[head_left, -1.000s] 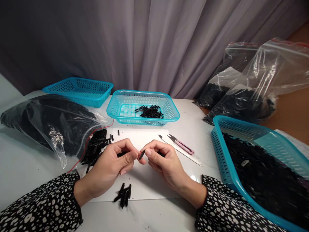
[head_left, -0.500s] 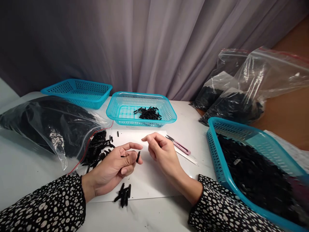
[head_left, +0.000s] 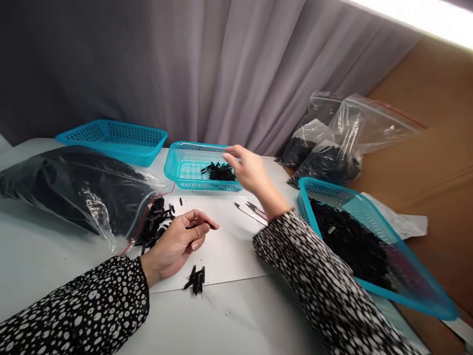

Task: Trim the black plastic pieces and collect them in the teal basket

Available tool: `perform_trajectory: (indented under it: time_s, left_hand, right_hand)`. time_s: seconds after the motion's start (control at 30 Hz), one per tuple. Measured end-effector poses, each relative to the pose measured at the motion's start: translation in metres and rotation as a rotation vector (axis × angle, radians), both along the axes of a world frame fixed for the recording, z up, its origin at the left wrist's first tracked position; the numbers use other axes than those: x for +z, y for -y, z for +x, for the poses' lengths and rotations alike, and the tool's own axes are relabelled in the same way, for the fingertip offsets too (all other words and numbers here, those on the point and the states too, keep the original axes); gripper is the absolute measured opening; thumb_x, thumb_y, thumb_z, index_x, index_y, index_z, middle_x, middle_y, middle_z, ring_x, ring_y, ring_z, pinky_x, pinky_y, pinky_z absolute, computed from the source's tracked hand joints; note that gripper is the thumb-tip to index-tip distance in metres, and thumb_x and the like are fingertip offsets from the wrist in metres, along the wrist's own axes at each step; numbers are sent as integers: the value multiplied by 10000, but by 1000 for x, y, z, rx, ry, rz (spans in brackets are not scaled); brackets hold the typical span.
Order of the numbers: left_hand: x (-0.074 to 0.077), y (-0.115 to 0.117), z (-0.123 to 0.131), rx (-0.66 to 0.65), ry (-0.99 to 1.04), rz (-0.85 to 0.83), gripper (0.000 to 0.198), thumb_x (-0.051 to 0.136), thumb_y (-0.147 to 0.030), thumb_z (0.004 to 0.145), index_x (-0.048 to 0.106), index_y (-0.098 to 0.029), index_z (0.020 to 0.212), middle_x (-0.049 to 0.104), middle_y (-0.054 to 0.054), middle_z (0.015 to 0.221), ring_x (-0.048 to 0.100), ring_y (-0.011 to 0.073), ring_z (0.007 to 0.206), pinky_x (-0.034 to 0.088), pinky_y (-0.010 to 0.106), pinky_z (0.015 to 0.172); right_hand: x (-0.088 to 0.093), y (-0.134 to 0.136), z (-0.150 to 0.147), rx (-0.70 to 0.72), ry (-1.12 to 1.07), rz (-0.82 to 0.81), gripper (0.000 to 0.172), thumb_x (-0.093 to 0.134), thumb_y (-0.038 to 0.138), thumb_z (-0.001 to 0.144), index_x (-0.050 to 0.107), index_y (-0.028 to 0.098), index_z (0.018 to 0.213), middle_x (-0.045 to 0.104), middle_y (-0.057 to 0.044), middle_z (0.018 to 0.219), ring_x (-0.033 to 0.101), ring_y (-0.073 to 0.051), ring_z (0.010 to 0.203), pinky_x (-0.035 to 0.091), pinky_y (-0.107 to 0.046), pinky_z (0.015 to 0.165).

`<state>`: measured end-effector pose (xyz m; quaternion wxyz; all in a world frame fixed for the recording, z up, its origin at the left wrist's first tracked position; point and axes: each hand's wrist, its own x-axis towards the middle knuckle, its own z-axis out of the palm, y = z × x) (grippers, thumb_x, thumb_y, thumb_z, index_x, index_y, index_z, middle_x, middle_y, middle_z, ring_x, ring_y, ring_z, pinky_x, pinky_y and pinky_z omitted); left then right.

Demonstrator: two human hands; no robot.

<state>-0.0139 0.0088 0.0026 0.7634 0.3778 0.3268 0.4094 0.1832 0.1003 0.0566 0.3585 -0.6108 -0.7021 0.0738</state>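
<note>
My left hand (head_left: 181,240) is closed over the white sheet (head_left: 232,246), a slim black piece (head_left: 212,226) pinched between its thumb and fingers. My right hand (head_left: 249,170) reaches over the right end of the middle blue basket (head_left: 203,186), thumb and fingers apart, with nothing visible in them. Inside that basket lies a heap of small black pieces (head_left: 219,171), partly behind the hand. More loose black pieces (head_left: 153,224) spill beside my left hand, and a small cluster of black pieces (head_left: 195,280) rests at the sheet's near edge.
Thread snips (head_left: 256,209) and tweezers (head_left: 249,212) lie under my right forearm. A big plastic bag (head_left: 84,192) of black material bulges on the left, before another blue basket (head_left: 148,157). At right stand a filled blue basket (head_left: 308,207) and zip bags (head_left: 332,158).
My right hand has moved from beside my left hand up and away to the middle basket, its fingers now apart. My left hand still holds a black piece. The view has shifted.
</note>
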Motion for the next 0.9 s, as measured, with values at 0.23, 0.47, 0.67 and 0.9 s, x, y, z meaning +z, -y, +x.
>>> perform_trajectory:
  time_s: [0.23, 0.47, 0.67, 0.9]
  left_hand:
    - [-2, 3, 0, -6, -25, 69, 186, 847, -255, 730, 735, -121, 792, 699, 37, 789, 340, 9, 458, 225, 175, 433]
    - [6, 7, 2, 32, -67, 129, 150, 847, -222, 723, 730, -137, 762, 702, 33, 817, 354, 14, 470, 256, 181, 438]
    - [7, 7, 3, 63, -116, 139, 117, 832, -182, 731, 721, -148, 747, 703, 19, 771, 376, 20, 482, 270, 163, 436]
    - [7, 6, 4, 115, -138, 143, 120, 839, -151, 700, 719, -156, 702, 714, 17, 725, 407, 35, 485, 300, 161, 430]
  right_hand:
    - [-43, 91, 43, -150, 407, -319, 107, 630, 94, 828, 689, 176, 864, 710, -99, 863, 642, -239, 769, 382, -302, 629]
    - [-69, 91, 56, -186, 307, -375, 275, 591, 84, 833, 671, 169, 1082, 708, -73, 843, 642, -232, 805, 421, -305, 698]
    - [-77, 86, 68, -206, 185, -367, 267, 618, 175, 819, 687, 151, 1076, 664, -33, 721, 603, -217, 693, 407, -303, 644]
    - [-66, 100, 58, -207, 34, 23, 194, 600, 227, 892, 773, 163, 954, 574, -41, 708, 563, -209, 668, 432, -338, 620]
